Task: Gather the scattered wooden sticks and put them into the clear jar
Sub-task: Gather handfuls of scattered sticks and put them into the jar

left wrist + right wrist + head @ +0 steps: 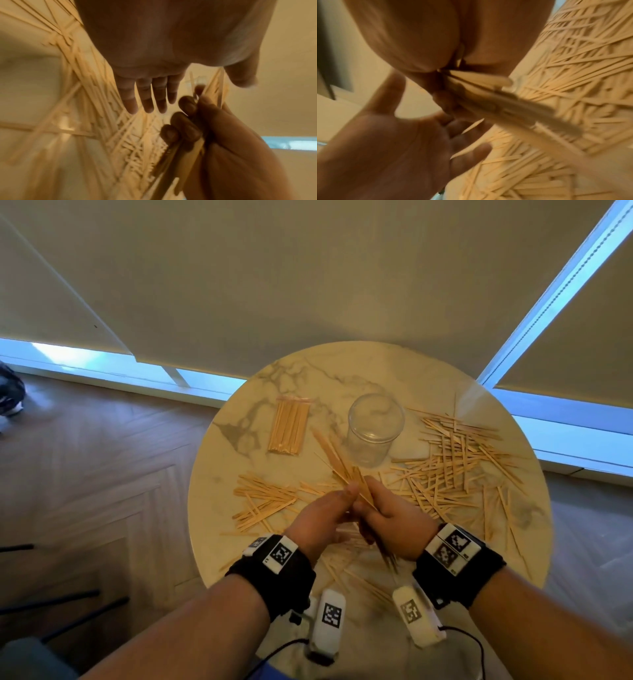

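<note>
Both hands: right hand [390, 517] grip pinches stick bundle [337, 462], left hand [320, 520] spread.

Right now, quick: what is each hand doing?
Left hand: fingers straight, tips touching the bundle of sticks, gripping nothing.
Right hand: fingers curled round that bundle, holding it above the table.

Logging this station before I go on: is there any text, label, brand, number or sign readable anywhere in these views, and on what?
No readable words or numbers in any view.
Wrist bands: only black-and-white square code markers; tiny marks beside them are too small to read.
White camera units: the same kind of code marker, no text.
Clear jar: no label visible.
Wrapped pack of sticks: no print visible.
Both wrist views: blurred, no writing.
</note>
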Motion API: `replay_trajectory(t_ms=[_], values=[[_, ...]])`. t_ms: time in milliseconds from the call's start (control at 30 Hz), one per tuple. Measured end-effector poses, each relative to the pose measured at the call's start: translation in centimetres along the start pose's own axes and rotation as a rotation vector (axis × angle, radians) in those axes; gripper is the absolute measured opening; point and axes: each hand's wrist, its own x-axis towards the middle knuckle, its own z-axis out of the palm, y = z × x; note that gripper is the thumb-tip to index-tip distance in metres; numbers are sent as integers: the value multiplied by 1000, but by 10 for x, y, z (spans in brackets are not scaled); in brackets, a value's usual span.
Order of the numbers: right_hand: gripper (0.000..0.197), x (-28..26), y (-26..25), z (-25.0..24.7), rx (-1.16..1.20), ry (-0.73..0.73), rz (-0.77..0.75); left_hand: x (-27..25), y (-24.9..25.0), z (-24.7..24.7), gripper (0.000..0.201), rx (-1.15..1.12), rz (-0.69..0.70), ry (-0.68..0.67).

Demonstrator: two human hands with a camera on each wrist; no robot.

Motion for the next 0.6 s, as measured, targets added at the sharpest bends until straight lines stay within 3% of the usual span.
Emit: replay_trajectory(t_ms=[67,167,233,367,433,533,600], values=[[18,0,-10,1,92,-24,-57,-3,11,5,68,-99,49,52],[36,1,-17,-1,133,-4,-98,-8,24,12,45,20,178,140],[44,0,-23,-5,114,23,-120,-12,32,13,43,183,267,186],[39,-4,-40,-14,85,13,-94,-21,48,12,44,579,393,194],[30,-4,-48,-15,82,10,-109,-26,55,14,41,652,400,167],[17,2,-57,-20,239,53,-135,-31,60,13,52,516,366,148],[16,8,-69,-31,341,116,-169,-33,57,13,57,180,316,134]])
